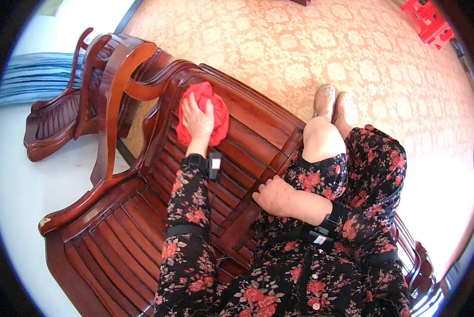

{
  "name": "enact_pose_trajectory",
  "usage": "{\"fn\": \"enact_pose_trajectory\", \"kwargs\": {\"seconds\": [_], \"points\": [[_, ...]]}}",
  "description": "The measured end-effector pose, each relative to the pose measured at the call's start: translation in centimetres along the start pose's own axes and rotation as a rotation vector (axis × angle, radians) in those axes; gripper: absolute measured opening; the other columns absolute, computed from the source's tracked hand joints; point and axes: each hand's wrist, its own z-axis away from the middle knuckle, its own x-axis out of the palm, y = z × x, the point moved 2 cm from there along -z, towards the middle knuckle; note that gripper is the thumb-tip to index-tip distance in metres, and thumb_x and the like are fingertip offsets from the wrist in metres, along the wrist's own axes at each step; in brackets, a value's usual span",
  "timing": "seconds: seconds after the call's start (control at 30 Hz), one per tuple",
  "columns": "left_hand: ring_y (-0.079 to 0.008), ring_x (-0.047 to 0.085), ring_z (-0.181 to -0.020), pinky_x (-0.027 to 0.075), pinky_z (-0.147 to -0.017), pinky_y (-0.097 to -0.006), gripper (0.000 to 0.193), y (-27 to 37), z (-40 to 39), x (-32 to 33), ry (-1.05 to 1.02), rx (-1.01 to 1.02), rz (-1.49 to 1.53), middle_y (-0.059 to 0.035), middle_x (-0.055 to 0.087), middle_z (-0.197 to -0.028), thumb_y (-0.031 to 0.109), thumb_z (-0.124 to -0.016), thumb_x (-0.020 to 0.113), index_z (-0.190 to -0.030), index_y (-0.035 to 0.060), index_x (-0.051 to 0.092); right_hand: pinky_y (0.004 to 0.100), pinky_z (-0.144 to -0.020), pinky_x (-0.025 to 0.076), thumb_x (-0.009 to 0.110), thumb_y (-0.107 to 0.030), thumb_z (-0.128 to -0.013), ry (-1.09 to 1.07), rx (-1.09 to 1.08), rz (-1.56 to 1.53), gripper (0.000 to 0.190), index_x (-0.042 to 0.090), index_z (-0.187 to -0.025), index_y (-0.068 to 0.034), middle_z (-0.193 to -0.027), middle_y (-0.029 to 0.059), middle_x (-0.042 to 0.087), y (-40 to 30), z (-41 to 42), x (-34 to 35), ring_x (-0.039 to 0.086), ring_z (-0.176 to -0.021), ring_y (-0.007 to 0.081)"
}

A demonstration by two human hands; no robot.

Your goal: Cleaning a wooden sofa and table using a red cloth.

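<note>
My left hand (pixel 198 119) lies over a crumpled red cloth (pixel 220 119), holding it against the slatted seat of a dark reddish-brown wooden bench (pixel 256 126). The cloth is near the bench's armrest end, and its underside is hidden. Beside my thigh, my right hand (pixel 275 197) is low by the seat with its fingers curled downward. Its palm and fingertips are out of sight, so I cannot tell whether anything is in it. The slatted wooden backrest (pixel 114 233) rises to the left of my left arm.
A curved wooden armrest (pixel 116 91) stands past the cloth. Beyond it is another wooden chair (pixel 54 123) near blue striped fabric (pixel 39 77). The floor (pixel 268 47) has a floral pattern. Red plastic stools (pixel 429 23) stand at the far right. My legs (pixel 324 138) are to the right.
</note>
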Motion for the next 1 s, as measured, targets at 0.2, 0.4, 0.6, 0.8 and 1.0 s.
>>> {"fn": "enact_pose_trajectory", "kwargs": {"seconds": [0.2, 0.4, 0.6, 0.8, 1.0], "points": [[-0.037, 0.036, -0.13, 0.031, -0.104, -0.0506, 0.069, -2.4, -4.5, -0.1, 0.021, -0.086, -0.026, -0.0242, 0.039, -0.139, 0.05, -0.087, 0.05, -0.14, 0.0088, 0.033, 0.0423, -0.075, 0.047, 0.05, -0.018, -0.087, -0.021, -0.003, -0.061, 0.021, 0.064, -0.099, -0.008, -0.093, 0.0115, 0.067, -0.3, -0.2, -0.1, 0.066, -0.087, 0.0278], [-0.0354, 0.038, -0.13, 0.033, -0.102, -0.0503, 0.066, -1.0, -4.5, 0.1, 0.056, -0.101, -0.041, -0.0227, 0.04, -0.139, 0.049, -0.089, 0.047, -0.14, 0.0094, 0.034, 0.0403, -0.075, 0.047, 0.056, -0.018, -0.082, -0.014, -0.002, -0.085, 0.02, 0.061, -0.098, -0.007, -0.09, 0.0109, 0.063, 0.0, -0.1, -0.3, 0.063, -0.084, 0.0273], [-0.0379, 0.036, -0.129, 0.035, -0.097, -0.0588, 0.067, -0.6, -1.7, -1.7, 0.032, -0.151, -0.102, -0.0224, 0.038, -0.139, 0.052, -0.09, 0.044, -0.141, 0.0114, 0.03, 0.041, -0.074, 0.048, 0.052, -0.018, -0.085, -0.018, -0.017, -0.121, 0.022, 0.062, -0.1, -0.007, -0.092, 0.0123, 0.065, -0.3, -0.7, -0.8, 0.065, -0.085, 0.0295], [-0.0412, 0.024, -0.135, 0.026, -0.105, -0.0577, 0.068, 7.1, 9.8, -0.8, -0.079, 0.036, -0.023, -0.0242, 0.029, -0.144, 0.046, -0.091, 0.048, -0.144, 0.01, 0.026, 0.0437, -0.067, 0.052, 0.047, -0.017, -0.088, -0.022, 0.0, -0.057, 0.024, 0.064, -0.099, -0.005, -0.089, 0.0133, 0.068, 1.1, 0.1, 0.0, 0.068, -0.083, 0.0299], [-0.035, 0.023, -0.137, 0.023, -0.106, -0.0541, 0.078, 9.0, 19.2, -0.9, -0.126, 0.358, -0.043, -0.0163, 0.03, -0.147, 0.047, -0.079, 0.061, -0.143, 0.0138, 0.032, 0.0434, -0.062, 0.053, 0.051, -0.015, -0.083, 0.27, -0.047, 0.037, 0.024, 0.071, -0.09, -0.005, -0.086, 0.01, 0.071, 0.4, 0.4, 1.3, 0.069, -0.078, 0.0245]]}}
